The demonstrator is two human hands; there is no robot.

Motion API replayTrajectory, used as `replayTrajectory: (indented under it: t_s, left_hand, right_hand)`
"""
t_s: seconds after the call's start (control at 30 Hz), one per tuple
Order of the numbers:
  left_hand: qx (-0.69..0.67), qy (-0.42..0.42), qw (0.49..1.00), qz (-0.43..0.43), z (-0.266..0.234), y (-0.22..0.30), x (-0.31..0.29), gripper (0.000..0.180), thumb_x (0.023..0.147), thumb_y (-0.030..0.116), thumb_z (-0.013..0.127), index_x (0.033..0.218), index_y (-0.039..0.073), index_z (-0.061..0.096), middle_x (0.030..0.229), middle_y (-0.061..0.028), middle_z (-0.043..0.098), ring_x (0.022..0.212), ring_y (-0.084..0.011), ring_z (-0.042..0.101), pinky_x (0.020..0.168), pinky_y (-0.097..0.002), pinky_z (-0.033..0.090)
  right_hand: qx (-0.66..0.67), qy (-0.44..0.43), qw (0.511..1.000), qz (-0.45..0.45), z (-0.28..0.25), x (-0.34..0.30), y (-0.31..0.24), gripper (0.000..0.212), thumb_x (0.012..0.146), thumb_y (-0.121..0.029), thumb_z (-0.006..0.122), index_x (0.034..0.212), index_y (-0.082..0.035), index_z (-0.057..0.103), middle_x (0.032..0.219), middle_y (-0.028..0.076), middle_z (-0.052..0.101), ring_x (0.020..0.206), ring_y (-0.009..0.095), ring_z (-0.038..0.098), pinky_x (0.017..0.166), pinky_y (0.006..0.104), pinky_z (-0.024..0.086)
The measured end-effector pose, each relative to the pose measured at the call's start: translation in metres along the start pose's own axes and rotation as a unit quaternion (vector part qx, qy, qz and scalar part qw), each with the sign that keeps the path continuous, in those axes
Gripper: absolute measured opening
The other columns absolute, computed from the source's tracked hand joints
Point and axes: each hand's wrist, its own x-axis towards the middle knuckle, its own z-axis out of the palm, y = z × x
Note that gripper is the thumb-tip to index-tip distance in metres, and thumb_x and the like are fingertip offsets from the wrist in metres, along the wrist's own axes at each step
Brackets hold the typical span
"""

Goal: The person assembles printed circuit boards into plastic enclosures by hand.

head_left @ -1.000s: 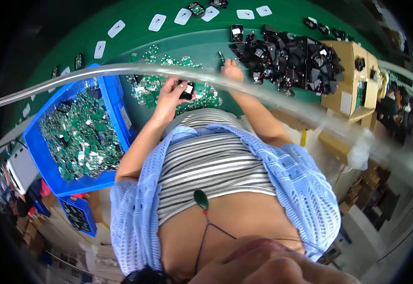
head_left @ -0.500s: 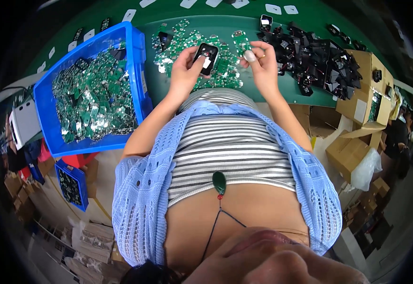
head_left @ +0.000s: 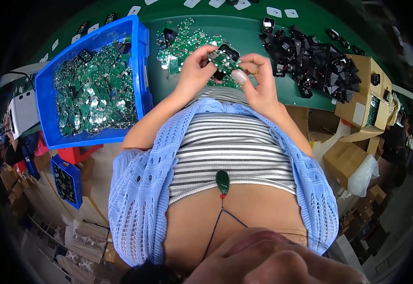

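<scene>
Held between the left hand and the right hand, above the near part of the green surface: one circuit board, lying slantwise over one black case. Cannot tell whether fitted inside or only leaning on it. With the left hand, grasping the case from its left side, thumb near to the board. With the right hand, holding the board at its lower right corner, thumb in front, other fingers bent; on the thumb, something pale and shiny.

Just behind the hands, more to the left: one loose heap of green boards, overlapping too much for an exact count. Farther left, one large blue bin, full of many more boards; lower, one small blue bin with dark pieces inside. To the right, one heap of black housings, some dozens. Next to it, one open carton; below, one more brown box, beside one clear plastic bag.

Along the far side, about ten white cards, some with a small dark mark. On the open carton, one white label, its writing too small for reading.
</scene>
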Motion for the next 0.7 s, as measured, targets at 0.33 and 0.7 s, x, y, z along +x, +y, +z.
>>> replayTrajectory:
  t_s: [0.33, 0.7]
  left_hand:
    - [0.038, 0.008, 0.999, 0.026, -0.002, 0.000, -0.002, 0.027, 0.086, 0.008, 0.056, 0.111, -0.002, 0.051, 0.092, -0.0073, 0.060, 0.076, -0.0124, 0.059, 0.059, -0.0255, 0.053]
    - [0.146, -0.003, 0.988, -0.059, 0.002, 0.003, 0.002, 0.025, 0.088, 0.019, 0.057, 0.103, 0.000, 0.056, 0.070, 0.0010, 0.055, 0.055, -0.0032, 0.048, 0.042, -0.0196, 0.039]
  right_hand:
    - [0.090, 0.039, 0.991, 0.089, -0.001, 0.006, -0.004, 0.031, 0.087, -0.006, 0.055, 0.110, -0.003, 0.035, 0.085, 0.010, 0.058, 0.070, 0.012, 0.055, 0.060, 0.0236, 0.045]
    - [-0.229, 0.087, 0.969, -0.030, 0.000, 0.008, 0.011, 0.032, 0.074, -0.021, 0.067, 0.105, -0.013, 0.061, 0.083, 0.005, 0.055, 0.072, 0.020, 0.056, 0.060, 0.0301, 0.046]
